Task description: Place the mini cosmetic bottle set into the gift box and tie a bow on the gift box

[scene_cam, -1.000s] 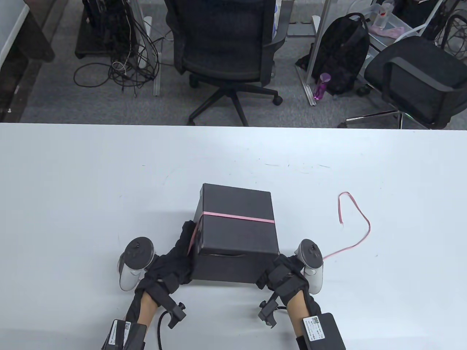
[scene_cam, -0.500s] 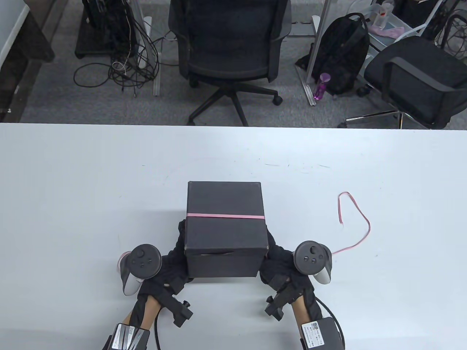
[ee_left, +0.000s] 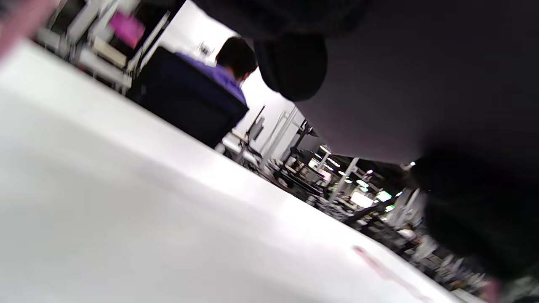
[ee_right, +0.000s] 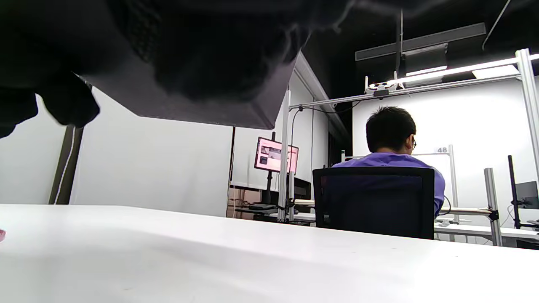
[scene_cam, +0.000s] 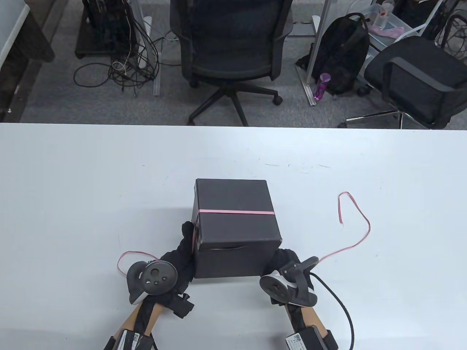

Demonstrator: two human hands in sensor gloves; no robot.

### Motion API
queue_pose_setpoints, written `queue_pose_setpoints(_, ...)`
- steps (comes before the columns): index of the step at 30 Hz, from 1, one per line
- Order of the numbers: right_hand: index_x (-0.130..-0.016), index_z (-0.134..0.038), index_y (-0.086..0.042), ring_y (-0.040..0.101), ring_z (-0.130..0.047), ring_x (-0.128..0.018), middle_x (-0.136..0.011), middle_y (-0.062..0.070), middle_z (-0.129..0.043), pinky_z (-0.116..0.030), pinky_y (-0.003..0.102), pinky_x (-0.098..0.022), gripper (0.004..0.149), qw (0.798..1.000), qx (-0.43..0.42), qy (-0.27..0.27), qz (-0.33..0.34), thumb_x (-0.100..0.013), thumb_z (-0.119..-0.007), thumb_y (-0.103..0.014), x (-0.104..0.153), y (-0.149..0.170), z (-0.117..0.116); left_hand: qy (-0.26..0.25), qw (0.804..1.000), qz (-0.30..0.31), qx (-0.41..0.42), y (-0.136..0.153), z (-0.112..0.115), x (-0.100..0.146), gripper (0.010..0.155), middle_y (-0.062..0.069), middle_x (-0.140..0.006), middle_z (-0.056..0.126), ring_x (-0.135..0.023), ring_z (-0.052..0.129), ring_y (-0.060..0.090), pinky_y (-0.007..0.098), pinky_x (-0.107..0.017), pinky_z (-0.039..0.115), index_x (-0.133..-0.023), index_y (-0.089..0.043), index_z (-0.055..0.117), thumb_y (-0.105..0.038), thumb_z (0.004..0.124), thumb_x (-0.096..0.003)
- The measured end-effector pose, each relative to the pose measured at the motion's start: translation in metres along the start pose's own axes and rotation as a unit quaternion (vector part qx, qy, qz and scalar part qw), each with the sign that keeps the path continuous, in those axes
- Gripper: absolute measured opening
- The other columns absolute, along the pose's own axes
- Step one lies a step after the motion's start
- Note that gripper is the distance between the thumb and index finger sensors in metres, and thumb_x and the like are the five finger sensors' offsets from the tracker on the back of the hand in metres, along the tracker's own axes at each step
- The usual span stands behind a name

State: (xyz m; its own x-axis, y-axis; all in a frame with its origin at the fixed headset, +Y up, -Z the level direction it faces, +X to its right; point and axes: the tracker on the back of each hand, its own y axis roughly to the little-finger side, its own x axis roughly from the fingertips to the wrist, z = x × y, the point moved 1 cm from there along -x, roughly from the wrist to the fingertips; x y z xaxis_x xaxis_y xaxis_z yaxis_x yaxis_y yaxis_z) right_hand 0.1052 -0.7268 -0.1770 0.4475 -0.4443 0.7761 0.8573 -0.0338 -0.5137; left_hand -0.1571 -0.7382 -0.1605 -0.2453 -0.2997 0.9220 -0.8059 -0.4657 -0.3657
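The black gift box (scene_cam: pixel 233 222) is closed and held near the table's front edge, with a pink ribbon (scene_cam: pixel 237 212) across its lid and down its left side. My left hand (scene_cam: pixel 182 249) holds the box's left side, one fingertip (ee_left: pixel 290 67) lying on the dark wall of the box (ee_left: pixel 421 84). My right hand (scene_cam: pixel 286 257) holds the lower right corner, its wrist rolled over. In the right wrist view the box (ee_right: pixel 189 101) hangs above the white table with gloved fingers (ee_right: pixel 219 50) against it. The cosmetic bottles are not visible.
The ribbon's free end (scene_cam: pixel 359 215) curls over the white table (scene_cam: pixel 73 182) to the right of the box. A pink loop (scene_cam: pixel 131 255) lies by my left wrist. Office chairs (scene_cam: pixel 233 54) and a backpack (scene_cam: pixel 343 54) stand beyond the far edge.
The box has turned and shifted a little to the right. My right wrist has rolled so its tracker points sideways. A pink ribbon loop now shows beside my left hand.
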Motion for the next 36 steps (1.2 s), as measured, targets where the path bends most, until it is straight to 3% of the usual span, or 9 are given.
queue_pose_setpoints(3,-0.082,-0.072,0.004,0.006,-0.083,-0.003,-0.031,0.0,-0.092,-0.082,0.024,0.001,0.06,0.999,0.037,0.001,0.014,-0.047,-0.066,-0.044,0.0,-0.001,0.001,-0.026,0.994,0.023,-0.104,-0.006,-0.005,0.002,0.072,-0.004,-0.071,0.094,-0.015,0.09,0.004,0.025,-0.015,0.084,-0.109,-0.006,0.034,-0.04,0.067,-0.0548)
queue_pose_setpoints(5,-0.079,-0.075,0.001,0.007,-0.083,-0.003,-0.03,0.0,-0.092,-0.081,0.025,0.0,0.063,0.999,0.037,-0.005,0.018,-0.044,-0.061,-0.049,-0.001,0.001,0.004,-0.039,0.982,0.031,-0.181,-0.009,-0.009,0.003,0.07,-0.005,-0.059,0.094,-0.014,0.09,0.003,0.025,-0.014,0.084,-0.109,-0.006,0.046,-0.045,0.066,-0.0535)
queue_pose_setpoints(9,-0.072,-0.082,-0.004,0.008,-0.082,-0.003,-0.029,0.0,-0.093,-0.081,0.026,0.0,0.069,1.0,0.017,0.011,0.022,-0.037,-0.053,-0.056,-0.002,0.004,0.013,-0.042,0.979,0.026,-0.2,-0.006,-0.015,0.002,0.064,-0.011,-0.053,0.093,-0.014,0.089,0.004,0.026,-0.015,0.084,-0.1,-0.014,0.069,-0.053,0.063,-0.0491)
queue_pose_setpoints(13,-0.062,-0.088,-0.004,0.009,-0.084,-0.004,-0.027,0.002,-0.095,-0.082,0.028,-0.002,0.071,0.995,-0.086,0.008,0.042,-0.035,-0.048,-0.057,-0.003,0.008,0.021,-0.04,0.986,0.054,-0.151,-0.003,-0.022,0.001,0.053,-0.014,-0.046,0.093,-0.012,0.088,0.005,0.026,-0.014,0.084,-0.08,-0.015,0.082,-0.052,0.06,-0.0488)
queue_pose_setpoints(19,-0.06,-0.088,0.001,0.01,-0.085,-0.004,-0.026,0.005,-0.096,-0.083,0.03,-0.004,0.064,0.99,-0.132,0.017,0.049,-0.049,-0.05,-0.049,-0.003,0.013,0.028,-0.04,0.995,0.057,-0.066,-0.001,-0.029,0.0,0.052,-0.014,-0.042,0.094,-0.009,0.089,0.005,0.026,-0.013,0.084,-0.074,-0.013,0.084,-0.053,0.06,-0.0507)
queue_pose_setpoints(26,-0.053,-0.092,0.004,0.01,-0.086,-0.001,-0.022,0.006,-0.097,-0.084,0.031,-0.005,0.059,0.981,-0.179,0.074,0.002,-0.059,-0.052,-0.039,-0.002,0.018,0.042,-0.057,0.995,0.011,0.076,-0.005,-0.039,-0.001,0.05,-0.011,-0.039,0.094,-0.008,0.089,0.005,0.026,-0.012,0.085,-0.07,-0.009,0.085,-0.051,0.062,-0.0563)
queue_pose_setpoints(30,-0.052,-0.093,0.002,0.008,-0.086,-0.001,-0.021,0.004,-0.096,-0.085,0.029,-0.005,0.056,0.98,-0.171,0.095,-0.044,-0.061,-0.057,-0.041,-0.001,0.022,0.049,-0.012,0.991,-0.041,0.127,-0.009,-0.037,-0.003,0.05,-0.011,-0.04,0.093,-0.008,0.089,0.004,0.025,-0.012,0.085,-0.071,-0.008,0.085,-0.051,0.063,-0.0575)
queue_pose_setpoints(36,-0.053,-0.091,0.006,0.007,-0.084,-0.002,-0.021,0.005,-0.094,-0.084,0.029,-0.005,0.054,0.951,-0.282,0.024,-0.123,-0.061,-0.063,-0.039,-0.003,0.03,0.042,0.053,0.973,-0.103,0.2,-0.004,-0.034,-0.006,0.05,-0.007,-0.046,0.092,-0.012,0.09,0.004,0.026,-0.014,0.085,-0.079,-0.004,0.081,-0.047,0.062,-0.06)
